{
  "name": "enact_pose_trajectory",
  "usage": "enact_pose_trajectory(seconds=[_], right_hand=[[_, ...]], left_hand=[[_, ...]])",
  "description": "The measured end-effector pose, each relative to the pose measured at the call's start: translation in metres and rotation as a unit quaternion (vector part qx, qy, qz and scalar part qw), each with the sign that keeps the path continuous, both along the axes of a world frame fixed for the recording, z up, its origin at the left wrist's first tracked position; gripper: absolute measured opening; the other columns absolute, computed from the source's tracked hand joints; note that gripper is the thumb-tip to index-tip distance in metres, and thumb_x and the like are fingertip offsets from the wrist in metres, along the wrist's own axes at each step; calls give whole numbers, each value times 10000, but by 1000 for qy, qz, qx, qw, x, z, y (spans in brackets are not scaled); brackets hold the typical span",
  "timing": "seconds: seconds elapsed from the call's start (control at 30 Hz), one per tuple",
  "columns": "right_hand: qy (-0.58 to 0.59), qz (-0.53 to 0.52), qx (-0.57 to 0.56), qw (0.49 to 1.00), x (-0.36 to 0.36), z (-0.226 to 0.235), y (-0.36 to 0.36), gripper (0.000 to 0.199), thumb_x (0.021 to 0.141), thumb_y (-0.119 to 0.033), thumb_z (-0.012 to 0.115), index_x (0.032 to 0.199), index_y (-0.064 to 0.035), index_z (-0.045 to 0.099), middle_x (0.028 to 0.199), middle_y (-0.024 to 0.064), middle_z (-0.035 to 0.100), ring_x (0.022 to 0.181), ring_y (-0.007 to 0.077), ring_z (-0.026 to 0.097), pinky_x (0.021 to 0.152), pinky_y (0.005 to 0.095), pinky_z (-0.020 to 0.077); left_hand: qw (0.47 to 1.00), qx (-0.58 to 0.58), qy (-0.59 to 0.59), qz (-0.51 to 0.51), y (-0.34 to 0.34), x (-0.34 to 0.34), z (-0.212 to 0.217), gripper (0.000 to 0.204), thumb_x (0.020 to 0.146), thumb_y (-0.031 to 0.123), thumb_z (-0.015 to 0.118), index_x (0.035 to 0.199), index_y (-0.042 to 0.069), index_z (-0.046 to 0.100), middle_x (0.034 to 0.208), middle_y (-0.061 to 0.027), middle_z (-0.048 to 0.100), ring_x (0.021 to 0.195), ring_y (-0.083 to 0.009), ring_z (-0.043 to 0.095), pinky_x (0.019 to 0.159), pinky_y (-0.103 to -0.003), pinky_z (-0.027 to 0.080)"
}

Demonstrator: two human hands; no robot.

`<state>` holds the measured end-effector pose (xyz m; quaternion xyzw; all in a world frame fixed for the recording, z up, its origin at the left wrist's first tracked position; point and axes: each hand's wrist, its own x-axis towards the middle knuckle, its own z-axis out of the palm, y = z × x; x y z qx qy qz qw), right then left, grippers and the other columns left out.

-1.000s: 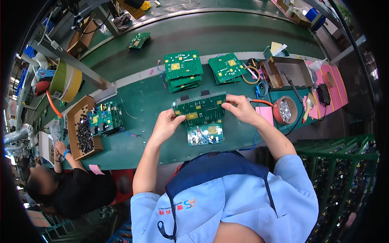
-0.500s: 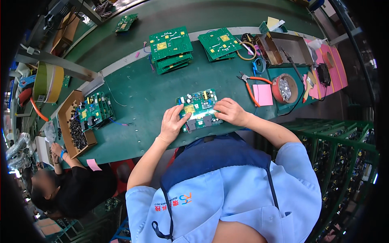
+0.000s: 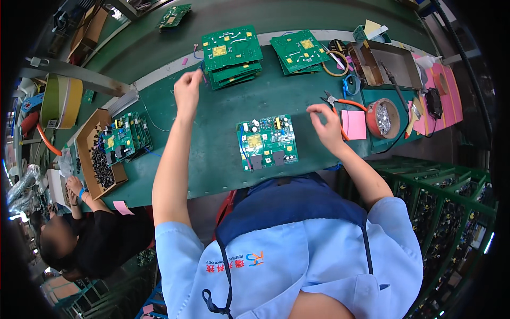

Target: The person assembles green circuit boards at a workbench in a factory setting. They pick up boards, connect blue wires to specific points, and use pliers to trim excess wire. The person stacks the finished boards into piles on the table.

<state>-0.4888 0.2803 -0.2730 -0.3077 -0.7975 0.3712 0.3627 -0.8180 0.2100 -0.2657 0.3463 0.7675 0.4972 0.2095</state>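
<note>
A green circuit board (image 3: 269, 142) lies component side up on the bench in front of me, and neither hand touches it. My left hand (image 3: 187, 94) is raised beside a stack of green boards (image 3: 231, 50), near its wires. Its fingers are curled together; whatever they hold, if anything, is hidden. To the right of the single board is my right hand (image 3: 327, 126), its thumb and fingers apart with nothing held. It is close to the orange-handled cutting pliers (image 3: 340, 101), which lie on the bench.
A second board stack (image 3: 298, 50) stands at the back right. A round tub (image 3: 382, 118) of silvery bits and pink notes (image 3: 354, 125) lie at right, a metal tray (image 3: 402, 69) behind. Left are a carton (image 3: 118, 187) of black parts and upright boards (image 3: 125, 139). A co-worker (image 3: 101, 234) sits at left.
Both hands have let go of the circuit board. My left hand has moved up and left to the back stack; my right hand has lifted away to the right, toward the pliers.
</note>
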Motion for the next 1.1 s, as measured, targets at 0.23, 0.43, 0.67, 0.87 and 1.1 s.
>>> enact_pose_trajectory(seconds=[0.23,0.43,0.67,0.87,1.1], right_hand=[[62,33,-168,983,-69,7,49,236,770,-173,518,926,4,527,731,63,564,684,111,530,612,221,410],[-54,-64,-182,980,-164,9,97,534,670,-349,569,1049,12,461,1029,187,494,964,272,476,803,325,379],[-87,21,-301,950,-179,2,93,446,742,-319,544,1034,10,479,1001,101,525,932,168,477,810,281,347],[202,-42,-381,901,-148,44,69,270,812,-165,444,1006,18,483,914,72,535,834,141,492,719,277,391],[363,74,-562,740,-97,61,52,295,833,-144,400,1100,-22,419,1035,93,490,916,177,482,769,354,388]], left_hand=[[991,-85,-97,-39,62,-10,-6,444,719,366,563,993,17,533,902,-59,550,798,-122,493,691,-250,369],[992,-63,-108,-33,61,-10,-15,401,740,298,557,1017,11,513,902,-48,555,811,-111,495,714,-234,364],[999,-46,-9,-14,59,5,4,311,710,228,563,927,5,557,866,-66,583,767,-135,539,702,-260,399],[977,97,-177,-72,46,54,61,315,775,227,526,999,11,476,890,-47,551,793,-101,514,685,-244,409],[869,115,-456,-153,10,77,87,345,822,286,424,1076,52,423,1028,-54,495,936,-152,471,793,-321,383]])
